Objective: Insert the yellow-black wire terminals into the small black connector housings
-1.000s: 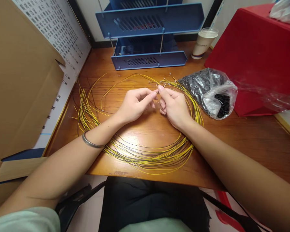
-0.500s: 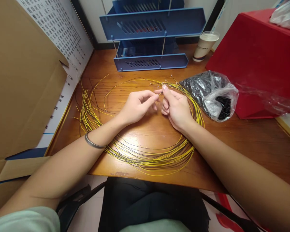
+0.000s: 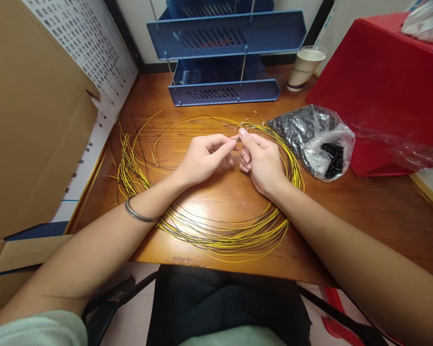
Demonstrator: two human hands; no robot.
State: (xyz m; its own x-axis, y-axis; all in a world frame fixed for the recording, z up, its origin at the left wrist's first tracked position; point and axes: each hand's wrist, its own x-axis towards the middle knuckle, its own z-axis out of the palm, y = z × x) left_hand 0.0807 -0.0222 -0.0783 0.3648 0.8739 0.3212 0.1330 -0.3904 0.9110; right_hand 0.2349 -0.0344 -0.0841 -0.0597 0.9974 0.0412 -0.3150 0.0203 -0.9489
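A large loose coil of thin yellow and black wires (image 3: 223, 240) lies on the wooden desk, several of its ends tipped with small metal terminals near the top. Over the middle of the coil, my left hand (image 3: 207, 156) pinches a thin wire between thumb and forefinger. My right hand (image 3: 263, 161) meets it fingertip to fingertip, thumb pressed on the curled forefinger. A tiny dark piece shows between the two hands, too small to name; what the right fingers hold is mostly hidden. Right of the coil sits a clear plastic bag (image 3: 319, 139) of small black pieces.
A blue tiered file tray (image 3: 223, 93) stands at the back, with a paper cup (image 3: 305, 69) at its right. A red box-like object (image 3: 375, 105) occupies the right side. Cardboard (image 3: 32, 115) and a printed white panel (image 3: 82, 48) border the left.
The hands stay fingertip to fingertip over the coil. The right thumb tip has shifted slightly left, toward the left fingers; the whole view has moved a little.
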